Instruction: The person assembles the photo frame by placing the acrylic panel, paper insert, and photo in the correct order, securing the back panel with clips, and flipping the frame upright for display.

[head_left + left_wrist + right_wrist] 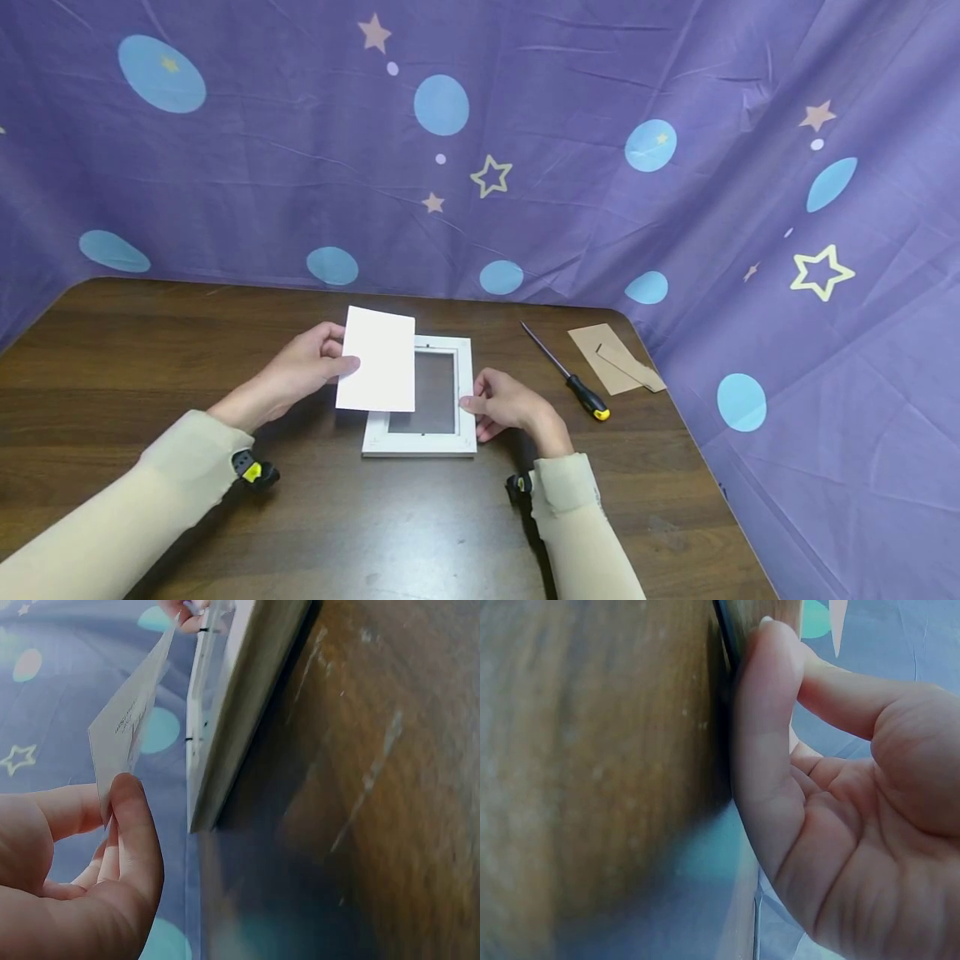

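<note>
A white card point(377, 360) was held above a white frame point(463, 367).
Its left edge was pinched by the left hand point(306, 364); the frame, on the table point(330, 525), was gripped at its right side by the right hand point(507, 403). The card was judged light, easily creased, best held by its edges.

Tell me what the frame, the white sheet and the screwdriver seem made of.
Frame: perhaps painted wood or plastic; smooth, even white surface.
White sheet: likely matte card or stiff paper; thin, yet not drooping.
Screwdriver: probably metal shaft, slim and greyish; likely plastic handle, seemingly smooth, black and yellow.
</note>
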The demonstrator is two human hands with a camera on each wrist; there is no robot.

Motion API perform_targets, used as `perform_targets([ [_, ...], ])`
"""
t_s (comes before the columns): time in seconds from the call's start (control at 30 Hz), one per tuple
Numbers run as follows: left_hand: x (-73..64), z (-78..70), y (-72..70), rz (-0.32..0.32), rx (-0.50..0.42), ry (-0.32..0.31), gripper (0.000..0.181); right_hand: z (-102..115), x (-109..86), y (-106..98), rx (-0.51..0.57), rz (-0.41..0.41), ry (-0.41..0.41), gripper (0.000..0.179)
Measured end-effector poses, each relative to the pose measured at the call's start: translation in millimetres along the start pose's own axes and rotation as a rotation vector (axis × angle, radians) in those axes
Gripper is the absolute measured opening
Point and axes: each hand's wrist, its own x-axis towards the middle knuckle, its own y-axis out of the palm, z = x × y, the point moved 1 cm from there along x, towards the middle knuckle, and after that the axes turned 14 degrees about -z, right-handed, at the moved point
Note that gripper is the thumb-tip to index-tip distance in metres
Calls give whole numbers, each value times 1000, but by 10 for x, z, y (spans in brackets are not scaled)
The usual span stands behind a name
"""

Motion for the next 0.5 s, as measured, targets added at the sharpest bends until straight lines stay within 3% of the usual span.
perform_targets([
  [0.5,53,-38,364,21,13,-8,56,1,4,1,-6,1,1,24],
])
